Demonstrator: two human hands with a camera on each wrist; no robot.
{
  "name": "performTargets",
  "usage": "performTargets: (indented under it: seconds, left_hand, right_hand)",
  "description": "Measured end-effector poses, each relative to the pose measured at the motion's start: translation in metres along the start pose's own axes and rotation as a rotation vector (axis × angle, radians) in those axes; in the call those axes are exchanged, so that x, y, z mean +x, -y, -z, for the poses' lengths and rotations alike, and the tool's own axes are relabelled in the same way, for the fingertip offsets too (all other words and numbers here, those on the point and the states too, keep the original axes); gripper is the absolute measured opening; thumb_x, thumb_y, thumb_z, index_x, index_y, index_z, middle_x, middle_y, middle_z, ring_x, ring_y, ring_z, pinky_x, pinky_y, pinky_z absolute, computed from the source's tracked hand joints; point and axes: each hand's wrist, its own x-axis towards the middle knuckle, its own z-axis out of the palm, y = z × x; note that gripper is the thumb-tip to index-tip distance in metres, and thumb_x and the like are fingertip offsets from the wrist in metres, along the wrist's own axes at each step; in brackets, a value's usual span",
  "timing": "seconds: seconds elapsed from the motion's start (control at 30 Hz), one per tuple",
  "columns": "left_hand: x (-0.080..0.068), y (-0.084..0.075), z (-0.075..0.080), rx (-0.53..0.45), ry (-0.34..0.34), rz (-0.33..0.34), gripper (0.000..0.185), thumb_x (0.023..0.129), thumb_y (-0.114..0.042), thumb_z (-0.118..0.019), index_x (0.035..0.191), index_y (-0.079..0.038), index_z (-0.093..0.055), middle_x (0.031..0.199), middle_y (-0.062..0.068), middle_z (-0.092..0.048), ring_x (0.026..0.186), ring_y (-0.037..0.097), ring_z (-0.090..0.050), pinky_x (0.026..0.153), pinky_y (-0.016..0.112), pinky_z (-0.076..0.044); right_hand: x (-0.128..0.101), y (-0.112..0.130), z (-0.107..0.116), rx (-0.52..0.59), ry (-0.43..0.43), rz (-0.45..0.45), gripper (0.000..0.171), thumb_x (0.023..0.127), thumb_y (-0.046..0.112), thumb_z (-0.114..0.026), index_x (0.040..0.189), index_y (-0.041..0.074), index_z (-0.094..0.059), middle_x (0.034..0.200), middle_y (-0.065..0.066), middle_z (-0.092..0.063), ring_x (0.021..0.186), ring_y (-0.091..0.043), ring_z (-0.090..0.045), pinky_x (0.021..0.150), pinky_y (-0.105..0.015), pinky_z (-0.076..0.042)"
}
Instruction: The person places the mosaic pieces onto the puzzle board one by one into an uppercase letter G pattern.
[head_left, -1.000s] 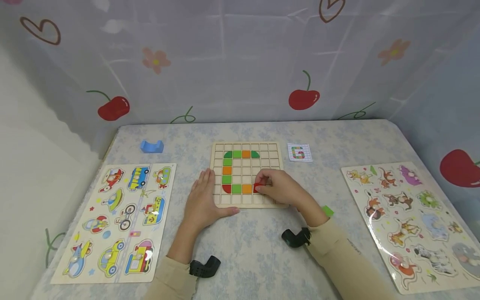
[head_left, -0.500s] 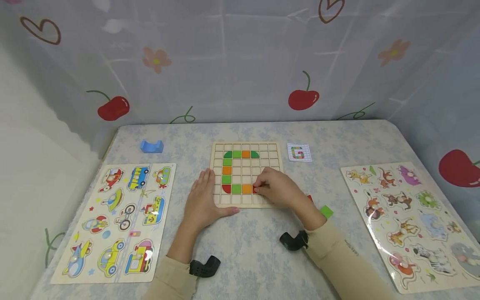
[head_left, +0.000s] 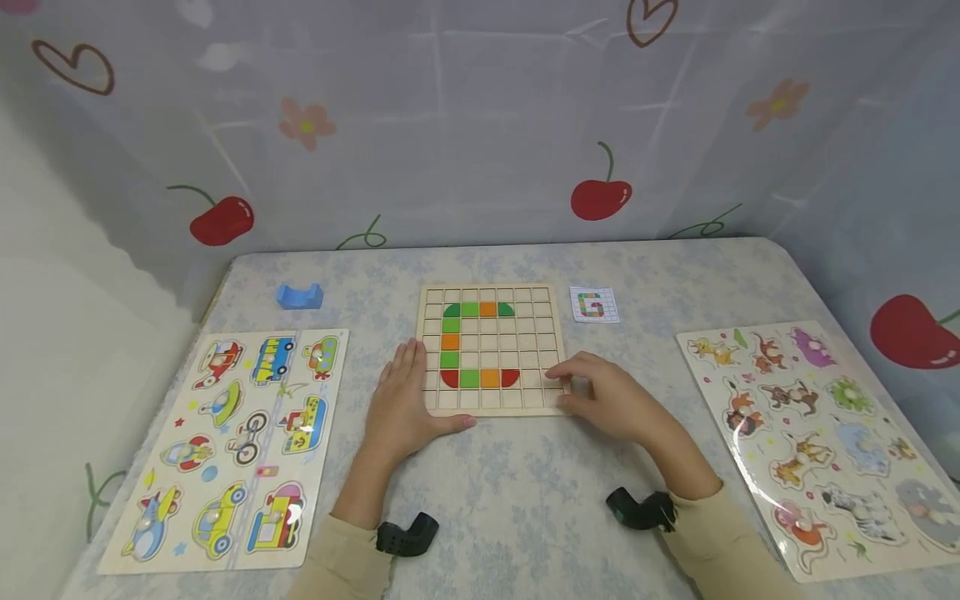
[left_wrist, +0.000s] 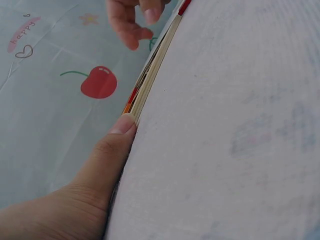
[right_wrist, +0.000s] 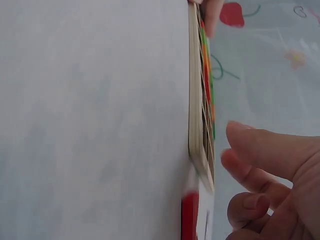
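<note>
A wooden grid board (head_left: 532, 337) lies mid-table, with green, orange and red tiles set in a C shape. A red rounded tile (head_left: 510, 379) sits at the right end of the lower row. My left hand (head_left: 405, 408) rests against the board's left side, fingers straight, thumb along the front edge. My right hand (head_left: 611, 400) hovers at the board's right edge with loosely bent fingers and nothing between them. In the right wrist view a red tile (right_wrist: 189, 215) lies on the table near the board's corner; in the head view the right hand hides it.
A small card (head_left: 595, 305) with a coloured G pattern lies behind the board to the right. A blue holder (head_left: 300, 297) stands at the back left. A vehicle puzzle (head_left: 292, 467) lies on the left, an animal puzzle (head_left: 765, 450) on the right.
The right hand has let go of the red rounded tile in the lower row and moved right to the board's edge. It now covers the loose tiles. The left hand stays put.
</note>
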Motion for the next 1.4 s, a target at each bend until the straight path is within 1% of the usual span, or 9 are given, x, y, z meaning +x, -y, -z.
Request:
performTargets:
  seconds: [0.1,0.17,0.27,0.4,0.53,0.73,0.97,1.13,1.4]
  left_hand:
    - [0.000,0.001,0.000,-0.004,0.000,0.001,0.138,0.062,-0.077,-0.077,0.160,-0.005,-0.010,0.168,0.010,-0.007,0.157,0.026,-0.004,0.127,0.048,-0.012]
    - [0.000,0.001,0.000,-0.008,0.001,0.001,0.138,0.062,-0.077,-0.077,0.160,-0.005,-0.010,0.168,0.010,-0.007,0.157,0.026,-0.004,0.127,0.048,-0.012]
    - [0.000,0.001,0.000,-0.013,0.004,0.004,0.139,0.062,-0.077,-0.077,0.160,-0.006,-0.010,0.168,0.009,-0.007,0.157,0.026,-0.004,0.127,0.048,-0.011]
    - [-0.001,0.001,0.000,-0.012,0.006,0.007,0.139,0.062,-0.076,-0.077,0.160,-0.006,-0.009,0.168,0.010,-0.007,0.157,0.026,-0.003,0.127,0.048,-0.011]
    - [-0.001,0.001,0.001,-0.015,0.007,0.009,0.138,0.062,-0.076,-0.078,0.160,-0.005,-0.009,0.168,0.010,-0.007,0.157,0.026,-0.003,0.127,0.048,-0.011]
    - [-0.002,0.002,0.000,-0.020,0.002,0.010,0.138,0.062,-0.075,-0.078,0.160,-0.006,-0.010,0.168,0.009,-0.007,0.157,0.026,-0.004,0.127,0.048,-0.011]
    - [-0.002,0.001,0.000,-0.011,0.003,0.006,0.138,0.063,-0.075,-0.078,0.160,-0.005,-0.009,0.168,0.010,-0.007,0.157,0.027,-0.004,0.127,0.049,-0.011]
    - [-0.001,0.000,0.001,-0.015,0.004,0.004,0.138,0.063,-0.074,-0.078,0.160,-0.005,-0.010,0.168,0.010,-0.007,0.157,0.027,-0.004,0.127,0.049,-0.011]
    - [0.001,0.001,0.000,-0.006,-0.002,-0.010,0.138,0.063,-0.077,-0.076,0.159,-0.004,-0.010,0.168,0.010,-0.007,0.157,0.026,-0.004,0.127,0.048,-0.011]
  right_hand:
    - [-0.016,-0.012,0.010,-0.039,-0.027,-0.033,0.031,0.089,0.012,-0.073,0.120,0.014,-0.069,0.106,-0.001,-0.065,0.074,-0.012,-0.051,0.068,-0.025,-0.047]
    - [-0.028,-0.020,0.018,-0.071,-0.049,-0.056,0.030,0.089,0.012,-0.074,0.118,0.014,-0.069,0.104,-0.002,-0.065,0.075,-0.012,-0.053,0.066,-0.024,-0.047]
    - [-0.044,-0.031,0.028,-0.115,-0.071,-0.093,0.031,0.088,0.012,-0.074,0.119,0.013,-0.068,0.105,-0.003,-0.065,0.085,-0.015,-0.054,0.070,-0.027,-0.046]
    - [-0.060,-0.043,0.037,-0.148,-0.071,-0.176,0.036,0.086,0.018,-0.077,0.120,0.012,-0.067,0.109,-0.005,-0.065,0.096,-0.021,-0.058,0.080,-0.039,-0.050]
    - [-0.067,-0.048,0.042,-0.185,-0.064,-0.251,0.037,0.083,0.026,-0.080,0.115,0.011,-0.068,0.107,-0.006,-0.066,0.101,-0.025,-0.059,0.088,-0.048,-0.050]
    - [-0.068,-0.049,0.042,-0.204,-0.039,-0.321,0.035,0.080,0.036,-0.082,0.104,0.013,-0.070,0.100,-0.004,-0.064,0.092,-0.022,-0.056,0.078,-0.040,-0.048]
    - [-0.066,-0.051,0.041,-0.155,-0.012,-0.253,0.024,0.083,0.021,-0.080,0.101,0.017,-0.063,0.094,0.001,-0.060,0.087,-0.017,-0.051,0.075,-0.031,-0.045]
    - [-0.063,-0.051,0.041,-0.112,-0.024,-0.228,0.022,0.087,0.014,-0.075,0.101,0.018,-0.059,0.097,0.000,-0.062,0.083,-0.017,-0.051,0.070,-0.026,-0.042]
    - [-0.048,-0.050,0.045,-0.055,-0.089,-0.212,0.018,0.092,0.014,-0.070,0.109,0.015,-0.065,0.106,-0.006,-0.065,0.083,-0.019,-0.053,0.071,-0.029,-0.046]
